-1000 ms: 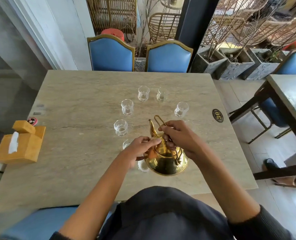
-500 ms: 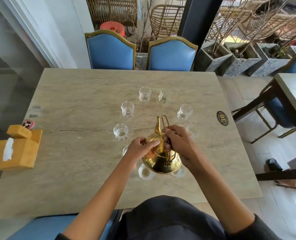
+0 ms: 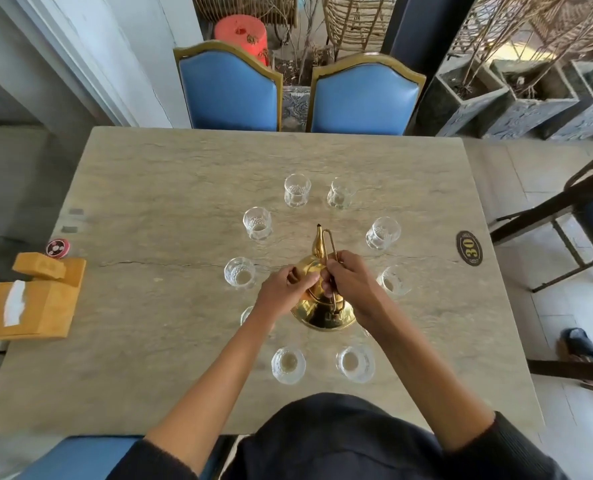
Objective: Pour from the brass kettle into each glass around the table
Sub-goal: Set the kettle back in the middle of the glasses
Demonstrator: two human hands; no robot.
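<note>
Head view
Brass kettle (image 3: 322,311): in the middle of the ring of glasses on the bench (image 3: 149,188), spout pointing away from the person; whether its base touches the top cannot be told.
Right grip (image 3: 352,284): fingers curled round the kettle's thin wire handle (image 3: 330,241), which stands upright.
Left grip (image 3: 284,289): fingertips curled against the kettle's lid and shoulder, pinching at the top.
Far glasses: one at far left (image 3: 297,190) and one at far right (image 3: 340,194), side by side.
Side glasses: two on the left (image 3: 257,224) (image 3: 239,273), two on the right (image 3: 382,233) (image 3: 393,282); the lower right one sits just beside the right wrist.
Near glasses: two close to the person (image 3: 288,365) (image 3: 355,363), between the forearms; another (image 3: 247,315) is partly hidden behind the left wrist.
Tissue box (image 3: 31,306): at the bench's left edge, well apart from the glasses.
Number plate (image 3: 469,248): black oval marked 30, on the right side.
Blue chairs (image 3: 229,91): two at the far edge.
</note>
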